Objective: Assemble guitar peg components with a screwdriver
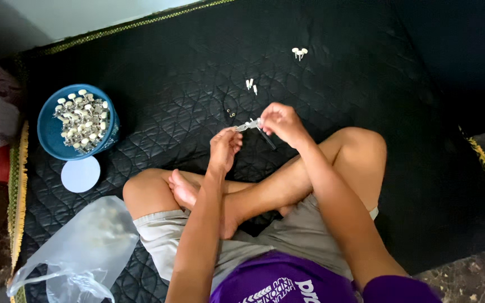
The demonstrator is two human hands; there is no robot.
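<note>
Left hand (224, 147) and right hand (280, 122) pinch a small metal tuning peg (249, 124) between them — fingers clamped on its ends; best held level, steady — over the quilted mat (332, 84).

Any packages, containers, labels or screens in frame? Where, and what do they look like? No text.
Plastic bag: bottom left on the black quilted mat, clear, crumpled, small pale pieces inside.
Round tub: left of the knee, blue, full of small silver-and-cream parts.
Lid: flat white disc, just below the tub.
Print on the purple shirt: white lettering, bottom edge.
No screens or signs.
</note>
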